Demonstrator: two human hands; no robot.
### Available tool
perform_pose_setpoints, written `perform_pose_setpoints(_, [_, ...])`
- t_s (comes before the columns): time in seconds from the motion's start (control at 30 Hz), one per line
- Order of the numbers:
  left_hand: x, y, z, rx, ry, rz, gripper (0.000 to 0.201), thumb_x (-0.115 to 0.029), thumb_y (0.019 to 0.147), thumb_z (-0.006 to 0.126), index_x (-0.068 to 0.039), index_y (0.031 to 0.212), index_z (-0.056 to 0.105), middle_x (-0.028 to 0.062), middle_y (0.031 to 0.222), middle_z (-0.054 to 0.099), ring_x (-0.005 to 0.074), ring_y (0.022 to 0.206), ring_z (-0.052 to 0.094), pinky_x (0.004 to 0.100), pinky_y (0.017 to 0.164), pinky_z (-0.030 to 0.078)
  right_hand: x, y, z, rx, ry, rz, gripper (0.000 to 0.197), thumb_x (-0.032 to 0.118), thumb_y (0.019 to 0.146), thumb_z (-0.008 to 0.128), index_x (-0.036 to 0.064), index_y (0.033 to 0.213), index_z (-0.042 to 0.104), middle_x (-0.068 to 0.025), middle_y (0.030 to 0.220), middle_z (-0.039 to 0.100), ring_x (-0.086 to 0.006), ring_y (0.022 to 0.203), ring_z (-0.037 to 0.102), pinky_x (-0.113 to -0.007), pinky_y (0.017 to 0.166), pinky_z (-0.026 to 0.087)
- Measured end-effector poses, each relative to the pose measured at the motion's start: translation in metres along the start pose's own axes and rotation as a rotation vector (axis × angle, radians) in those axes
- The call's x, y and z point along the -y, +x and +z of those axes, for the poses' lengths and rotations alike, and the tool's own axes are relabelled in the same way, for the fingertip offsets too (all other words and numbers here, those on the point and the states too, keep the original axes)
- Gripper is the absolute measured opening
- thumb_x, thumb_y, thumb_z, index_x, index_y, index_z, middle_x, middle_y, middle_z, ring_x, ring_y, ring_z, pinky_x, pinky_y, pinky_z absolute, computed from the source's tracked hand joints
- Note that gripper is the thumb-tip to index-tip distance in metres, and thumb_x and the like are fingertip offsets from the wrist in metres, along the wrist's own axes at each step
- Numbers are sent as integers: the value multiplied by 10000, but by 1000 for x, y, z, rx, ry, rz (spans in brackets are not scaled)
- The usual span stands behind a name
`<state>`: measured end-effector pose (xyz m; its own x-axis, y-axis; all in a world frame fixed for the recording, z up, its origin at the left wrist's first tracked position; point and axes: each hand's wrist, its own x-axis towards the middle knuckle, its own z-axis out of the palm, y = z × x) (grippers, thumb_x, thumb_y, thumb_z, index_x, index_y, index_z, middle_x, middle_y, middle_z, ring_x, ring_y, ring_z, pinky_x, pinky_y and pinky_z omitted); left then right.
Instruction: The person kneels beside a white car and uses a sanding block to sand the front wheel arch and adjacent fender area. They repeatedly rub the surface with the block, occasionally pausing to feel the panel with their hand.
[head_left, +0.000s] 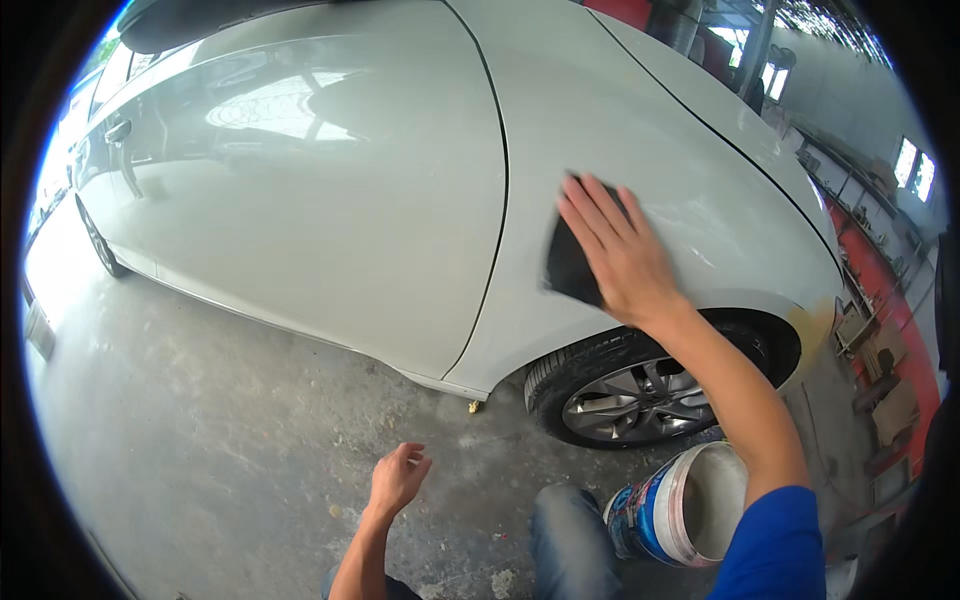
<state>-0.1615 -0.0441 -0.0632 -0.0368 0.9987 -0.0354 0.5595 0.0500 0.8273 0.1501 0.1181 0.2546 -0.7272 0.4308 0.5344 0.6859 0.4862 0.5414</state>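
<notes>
Concrete floor (pixel 250 430), bucket (pixel 648 515) greyish inside, fingers (pixel 606 209) on black sheet (pixel 572 266)

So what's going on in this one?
A person's right hand lies flat over a thin black sheet against the glossy white front fender of a car, above the grey-spoked wheel. The loosely curled left hand hangs over the grey concrete floor. A round blue-and-white bucket is near the wheel.

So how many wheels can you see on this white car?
2: the front wheel, just behind the bucket, partly covered by the right arm; and the rear wheel, at the far left. Any on the car's other side are hidden.
</notes>
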Motion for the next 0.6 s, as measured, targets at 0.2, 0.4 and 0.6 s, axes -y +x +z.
perform_pose_setpoints(0.2, [-9,2,-6,-61,-54,-3,322,-240,911,701,-30,1153,677,114,1012,759,270,856,740,381,774,569,-13,10,-17,-22,-22,-41,746,-46,740,586,8,1479,497,-95,1590,439,-252,1498,359,-456,1221,275])
perform_pose_setpoints(0.4, [-25,1,7,-7,-69,83,314,-230,906,716,-43,1155,678,125,1019,749,277,853,736,384,768,571,-16,24,-24,131,-166,-98,773,112,783,646,15,1519,430,-83,1661,299,-316,1518,254,-454,1218,268])
perform_pose_setpoints(0.6, [-13,-5,-9,-22,-7,68,319,-237,907,721,-38,1154,679,132,1020,748,271,857,735,382,775,573,23,4,-32,192,87,70,900,523,903,661,25,1573,325,-113,1672,256,-316,1550,199,-544,1246,183])
